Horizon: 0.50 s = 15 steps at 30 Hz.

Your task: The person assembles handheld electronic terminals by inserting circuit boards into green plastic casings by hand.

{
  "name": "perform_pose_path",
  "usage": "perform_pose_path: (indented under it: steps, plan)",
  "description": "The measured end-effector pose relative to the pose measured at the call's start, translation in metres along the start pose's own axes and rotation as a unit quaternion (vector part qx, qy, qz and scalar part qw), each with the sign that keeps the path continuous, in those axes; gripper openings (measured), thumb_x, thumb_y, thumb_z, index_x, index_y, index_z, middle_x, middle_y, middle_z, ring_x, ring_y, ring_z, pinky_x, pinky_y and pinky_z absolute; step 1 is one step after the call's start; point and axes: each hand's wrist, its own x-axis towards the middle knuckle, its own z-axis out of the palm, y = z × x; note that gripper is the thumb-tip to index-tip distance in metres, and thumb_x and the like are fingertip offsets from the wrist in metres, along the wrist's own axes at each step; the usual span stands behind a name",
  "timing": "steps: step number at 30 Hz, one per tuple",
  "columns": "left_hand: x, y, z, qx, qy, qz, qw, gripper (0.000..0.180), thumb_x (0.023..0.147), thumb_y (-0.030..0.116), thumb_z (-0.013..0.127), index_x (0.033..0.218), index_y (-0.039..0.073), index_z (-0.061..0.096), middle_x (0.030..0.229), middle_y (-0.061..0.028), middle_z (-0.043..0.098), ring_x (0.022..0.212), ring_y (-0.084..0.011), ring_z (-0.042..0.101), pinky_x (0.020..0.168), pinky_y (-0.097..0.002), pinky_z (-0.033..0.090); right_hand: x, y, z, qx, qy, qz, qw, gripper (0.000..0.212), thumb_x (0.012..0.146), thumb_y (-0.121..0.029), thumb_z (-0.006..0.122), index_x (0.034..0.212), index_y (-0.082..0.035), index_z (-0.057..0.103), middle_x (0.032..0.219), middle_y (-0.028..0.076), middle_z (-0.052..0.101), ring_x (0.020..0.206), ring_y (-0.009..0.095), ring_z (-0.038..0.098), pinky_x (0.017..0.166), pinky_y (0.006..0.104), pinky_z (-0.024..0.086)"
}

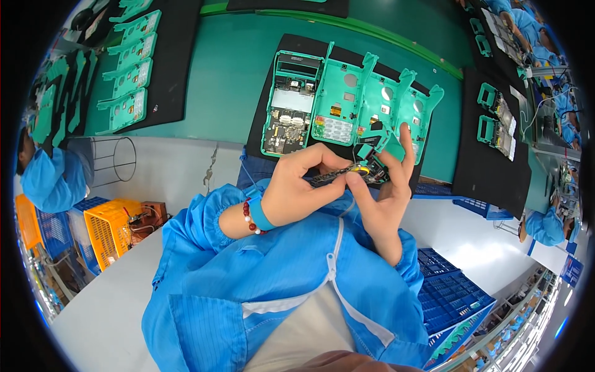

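My left hand (302, 186) pinches the edge of a small dark circuit board (325, 178) between thumb and fingers. On the other side my right hand (385, 201) presses its thumb near a yellow-rimmed round part (359, 168) of the board; one finger points up and away. Small dark and green parts (370, 147) show just beyond my fingertips, partly hidden. Farther off lie an opened green housing (288, 115) with a circuit board inside and several green casing shells (339, 93) in a row. A blue band and a beaded bracelet (249, 218) circle my left wrist.
A black mat (257, 139) lies under the housings on a green bench (229, 56). More green shells (129, 106) rest on a mat at left, and opened housings (496, 121) at right. Yellow (105, 232) and blue crates (455, 294) flank me. A co-worker's blue sleeve (54, 180) shows at left.
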Motion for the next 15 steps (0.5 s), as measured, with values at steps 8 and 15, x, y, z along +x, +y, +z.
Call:
perform_pose_path:
  steps: [8, 15]
  plan:
    - [-0.0024, -0.0077, 0.0001, 0.077, 0.013, 0.094, 0.993, 0.022, 0.078, -0.001, 0.076, 0.098, 0.000, 0.068, 0.091, -0.0098, 0.070, 0.081, -0.0175, 0.068, 0.072, -0.0279, 0.053, -0.0021, 0.0087, 0.0043, 0.106, -0.014, 0.034, 0.994, 0.038, 0.078, -0.006, 0.081, 0.110, 0.003, 0.063, 0.159, 0.023, 0.023, 0.132, 0.029, 0.050, 0.100, 0.0366, 0.050]
    - [-0.0021, -0.0050, -0.0027, 0.157, 0.012, 0.218, 0.963, 0.033, 0.075, -0.002, 0.074, 0.107, 0.005, 0.070, 0.085, -0.0092, 0.069, 0.073, -0.0262, 0.066, 0.063, -0.0346, 0.051, 0.0008, 0.0101, 0.0052, 0.090, -0.025, -0.041, 0.995, 0.031, 0.077, -0.004, 0.079, 0.102, 0.000, 0.062, 0.157, 0.023, 0.024, 0.136, 0.032, 0.045, 0.103, 0.0388, 0.048]
